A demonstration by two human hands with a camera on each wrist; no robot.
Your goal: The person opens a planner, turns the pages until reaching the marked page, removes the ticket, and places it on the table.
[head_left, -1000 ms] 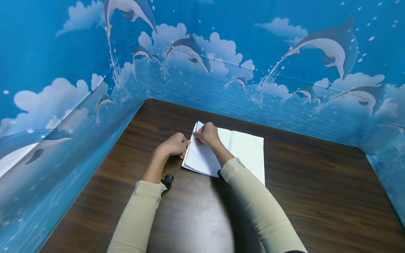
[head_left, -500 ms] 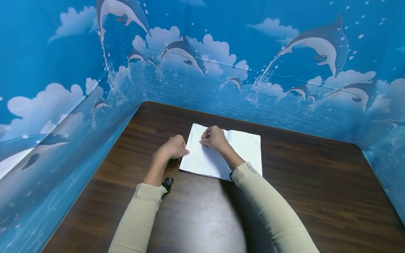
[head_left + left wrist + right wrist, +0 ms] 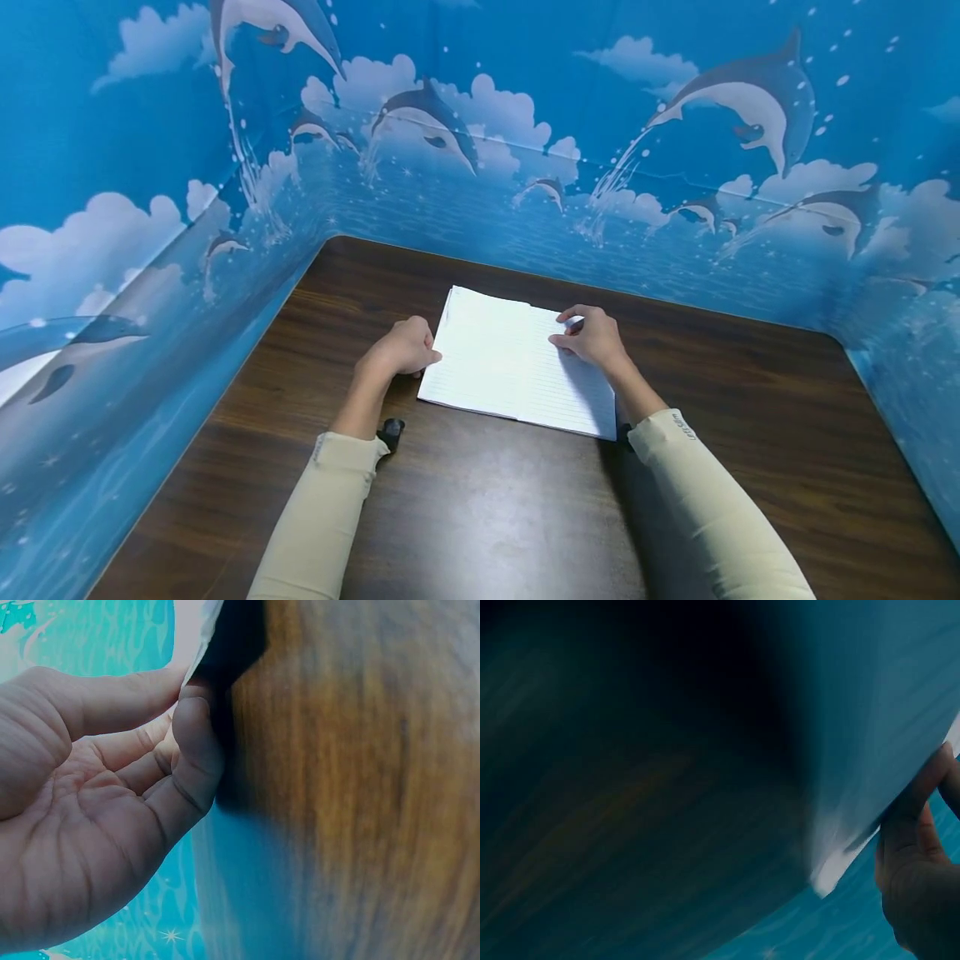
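An open notebook [image 3: 480, 354] with white ruled pages lies flat on the table. At its left edge, my left hand [image 3: 405, 345] pinches the paper between thumb and index finger; the left wrist view shows the notebook's edge [image 3: 201, 656] between those fingertips. My right hand [image 3: 596, 337] is over the right page, its thumb and index finger bent and a little apart, with nothing seen held between them. In the dark, blurred right wrist view, that hand [image 3: 922, 855] is close to the page surface; whether it touches cannot be told.
The dark brown wooden table [image 3: 480, 500] extends around the notebook. A blue curtain [image 3: 480, 192] printed with dolphins and clouds stands along the table's back and left edges. A black strap piece [image 3: 391, 433] sits at the left wrist.
A page has turned over from right to left and now lies flat on the left side. My right hand has moved right across the notebook; the left hand stays at the left edge.
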